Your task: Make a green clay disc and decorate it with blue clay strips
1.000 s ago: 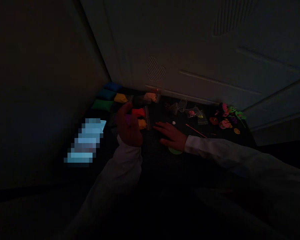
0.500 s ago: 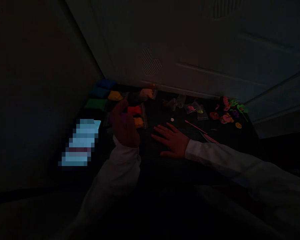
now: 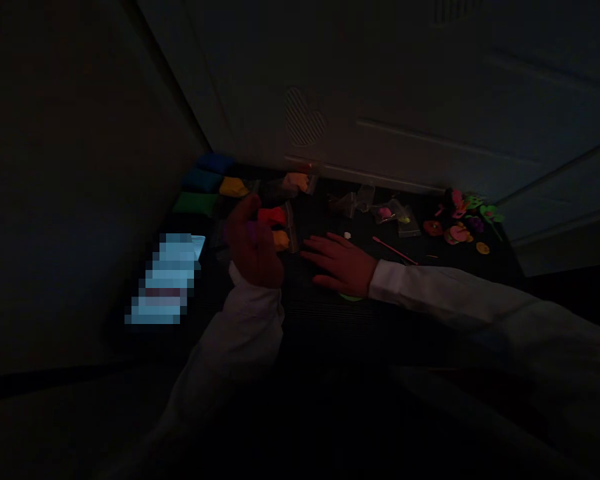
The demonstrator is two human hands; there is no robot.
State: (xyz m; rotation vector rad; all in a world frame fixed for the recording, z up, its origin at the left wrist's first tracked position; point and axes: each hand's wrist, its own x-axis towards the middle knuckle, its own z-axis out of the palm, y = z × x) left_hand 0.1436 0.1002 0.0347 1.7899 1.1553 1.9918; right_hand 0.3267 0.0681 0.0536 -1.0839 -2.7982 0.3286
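My right hand lies palm-down, partly over a green piece, apart from my raised left hand, whose grip I cannot tell; flower-like pieces appear finished, a white lump unshaped.

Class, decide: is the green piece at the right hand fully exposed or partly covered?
Partly covered: only an edge of the green piece shows past the right hand; whether they touch cannot be told.

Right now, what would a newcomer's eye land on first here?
The lit, pixelated screen at the left of the dark tabletop, the brightest thing in view. Next, the colourful flower-shaped pieces at the tabletop's far right. Then the right hand, palm down near the middle, a green piece showing at its heel.
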